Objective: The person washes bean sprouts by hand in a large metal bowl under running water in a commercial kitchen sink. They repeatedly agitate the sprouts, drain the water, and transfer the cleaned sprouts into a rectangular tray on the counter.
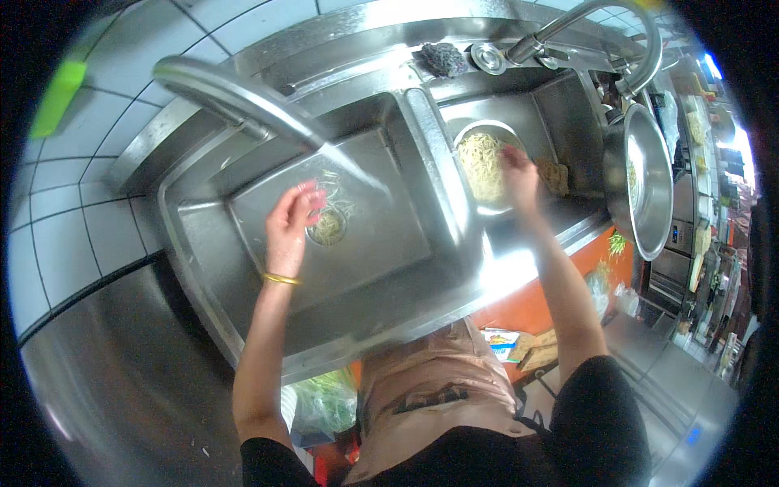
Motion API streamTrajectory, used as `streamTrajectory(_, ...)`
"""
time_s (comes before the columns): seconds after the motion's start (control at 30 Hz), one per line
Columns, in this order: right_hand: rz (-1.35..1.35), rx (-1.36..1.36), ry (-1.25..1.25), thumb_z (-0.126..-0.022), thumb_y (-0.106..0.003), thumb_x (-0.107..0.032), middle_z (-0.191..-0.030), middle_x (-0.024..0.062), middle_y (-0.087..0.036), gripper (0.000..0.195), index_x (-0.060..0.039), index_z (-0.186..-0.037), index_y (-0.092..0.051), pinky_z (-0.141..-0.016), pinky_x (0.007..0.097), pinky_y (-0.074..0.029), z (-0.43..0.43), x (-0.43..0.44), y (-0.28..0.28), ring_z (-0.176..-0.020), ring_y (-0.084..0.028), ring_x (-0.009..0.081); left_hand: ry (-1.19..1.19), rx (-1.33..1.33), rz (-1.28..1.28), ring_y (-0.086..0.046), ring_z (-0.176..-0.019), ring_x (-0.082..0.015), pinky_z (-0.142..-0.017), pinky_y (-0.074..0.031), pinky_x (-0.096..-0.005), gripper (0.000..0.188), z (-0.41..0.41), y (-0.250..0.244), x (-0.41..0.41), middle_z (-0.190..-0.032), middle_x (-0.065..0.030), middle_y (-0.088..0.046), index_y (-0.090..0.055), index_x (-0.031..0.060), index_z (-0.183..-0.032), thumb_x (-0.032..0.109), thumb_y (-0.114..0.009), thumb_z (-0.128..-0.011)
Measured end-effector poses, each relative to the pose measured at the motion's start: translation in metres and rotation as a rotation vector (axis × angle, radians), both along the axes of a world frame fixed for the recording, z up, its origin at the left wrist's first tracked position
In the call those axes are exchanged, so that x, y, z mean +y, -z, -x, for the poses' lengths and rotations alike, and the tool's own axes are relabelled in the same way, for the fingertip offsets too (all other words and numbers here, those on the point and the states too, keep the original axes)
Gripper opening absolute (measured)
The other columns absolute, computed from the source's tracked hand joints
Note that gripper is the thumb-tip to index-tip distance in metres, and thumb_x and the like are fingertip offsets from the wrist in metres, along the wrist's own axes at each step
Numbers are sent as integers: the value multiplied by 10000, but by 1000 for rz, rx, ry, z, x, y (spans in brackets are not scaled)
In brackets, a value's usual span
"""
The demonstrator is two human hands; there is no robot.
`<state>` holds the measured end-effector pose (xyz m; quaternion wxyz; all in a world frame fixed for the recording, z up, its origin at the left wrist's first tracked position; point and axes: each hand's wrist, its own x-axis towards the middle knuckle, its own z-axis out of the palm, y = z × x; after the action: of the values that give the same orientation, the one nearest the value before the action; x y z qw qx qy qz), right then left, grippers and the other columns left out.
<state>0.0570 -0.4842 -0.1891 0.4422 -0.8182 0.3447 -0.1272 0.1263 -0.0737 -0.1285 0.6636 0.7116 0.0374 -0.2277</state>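
My left hand [292, 222] hovers over the left basin of a stainless steel sink [365, 268]. Its fingers are bent and slightly apart, with nothing visible between them; a gold-coloured bangle [282, 279] circles the wrist. Beside it, pale thin strands [329, 226], resembling bean sprouts, lie in and around the drain. Water [359, 170] appears to stream from the left faucet [243, 97]. My right hand [523, 179], blurred, is at the right side of a round metal bowl [487, 125] in the right basin. Similar pale strands [481, 158] fill that bowl. Whether the fingers grip anything is unclear.
A dark scouring pad [444, 59] and a metal sink strainer [487, 58] sit on the back ledge. Another faucet [563, 30] arches over the right basin. A large steel bowl [654, 182] stands at far right. Bagged greens [325, 399] are below the front edge.
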Motion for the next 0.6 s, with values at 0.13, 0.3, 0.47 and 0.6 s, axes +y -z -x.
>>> streamTrajectory(0.13, 194, 967, -144, -746, -681, -393, -1107, 200, -634, 478, -51, -1080, -659, -892, 369, -463, 78, -200, 172, -1063, -602, 289, 94, 125, -9, -631, -939, -139, -794, -499, -252, 267, 19, 55, -34, -1058, -78, -658, -568, 48, -1177, 197, -464, -981)
streamTrajectory(0.3, -672, 773, 292, -835, -641, -275, -1109, 138, -579, 446, -19, -1187, -540, -766, 445, -506, 92, -208, 231, -972, -592, 281, 90, 114, 89, -631, -852, -113, -685, -478, -212, 248, -5, 32, -92, -997, -74, -669, -592, 48, -1131, 196, -466, -977)
streamTrajectory(0.47, -883, 529, 21, -818, -639, -124, -919, 119, -618, 302, -18, -1088, -557, -669, 369, -517, 81, -171, 152, -811, -614, 209, 160, 212, 164, -560, -695, -69, -569, -399, -184, 247, -42, 0, -143, -866, -45, -643, -604, 58, -1123, 205, -478, -969)
streamTrajectory(0.6, -722, 551, 157, -776, -673, -123, -778, 55, -600, 223, -5, -951, -602, -518, 292, -433, 51, -148, 85, -609, -536, 155, 241, 243, 254, -529, -652, -61, -541, -379, -181, 253, -48, -9, -134, -818, -22, -625, -610, 73, -1125, 221, -488, -960)
